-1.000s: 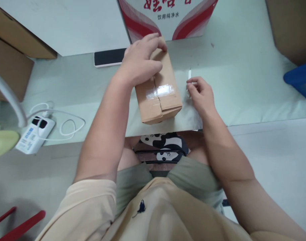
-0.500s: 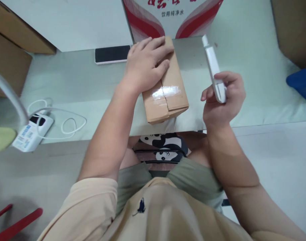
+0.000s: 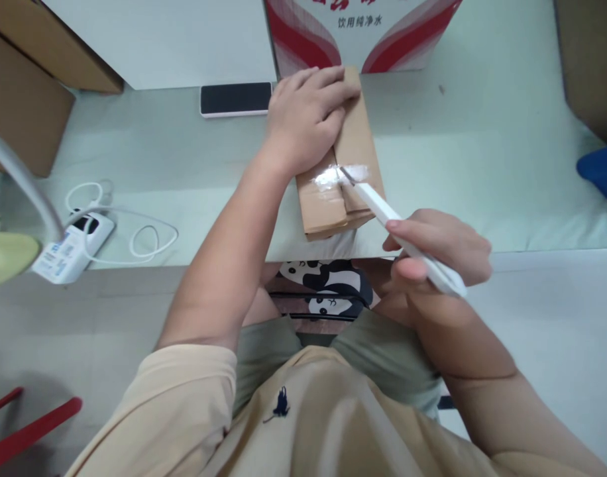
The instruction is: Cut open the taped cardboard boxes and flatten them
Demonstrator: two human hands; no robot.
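A small brown cardboard box (image 3: 364,136) sits near the table's front edge, with shiny clear tape (image 3: 325,177) across its top seam. My left hand (image 3: 308,116) grips the box from above, its fingers bent over the far part of the top. My right hand (image 3: 440,245) is closed around a white utility knife (image 3: 376,204), held at a slant. The knife's dark blade points up and left, its tip at the tape over the seam. Whether the tip has gone through the tape, I cannot tell.
Behind the box stands a large red and white carton (image 3: 356,46). A phone-like dark slab (image 3: 236,99) lies to its left. At the left are a white power bank (image 3: 75,248) with a looped cable (image 3: 152,248) and a lamp stem (image 3: 22,179). A blue container (image 3: 602,172) is at the right.
The knife has swung left and down from upright, and a dark blade now shows at the tape. My left hand stays on the box; the whole view has shifted slightly.
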